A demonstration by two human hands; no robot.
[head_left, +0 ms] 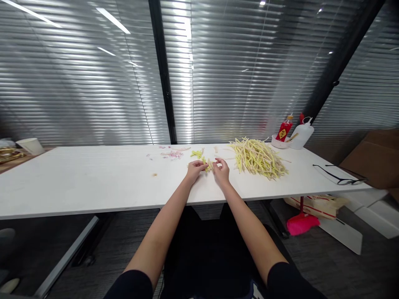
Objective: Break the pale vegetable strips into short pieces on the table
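Fingertips of the left hand [195, 170] and right hand [222, 171] look pinched on a small yellow-and-cream bunch [210, 165] between them, over the tabletop [102, 178]; each grip's exact hold is too small to tell. A loose pinch could let pieces slip out and mix with the short yellow pieces [196, 154] just off toward eleven o'clock. Near three, the strip pile [258, 158] is loosely tangled; a sleeve or forearm brushing it could scatter strips.
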